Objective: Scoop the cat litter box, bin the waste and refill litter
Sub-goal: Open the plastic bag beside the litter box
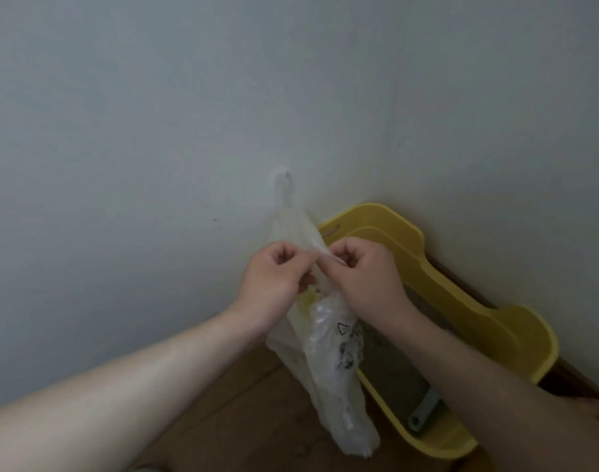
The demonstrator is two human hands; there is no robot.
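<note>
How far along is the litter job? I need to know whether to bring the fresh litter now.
Scooping may be over: the scoop lies in the yellow litter box. In hand: left hand and right hand pinch the plastic bag, which hangs from a wall hook. Binning the bag and refilling are left; no fresh litter shows.

Two plain pale grey-white walls (155, 114) meet in a corner above a brown wooden floor (250, 413), dimly lit.
</note>
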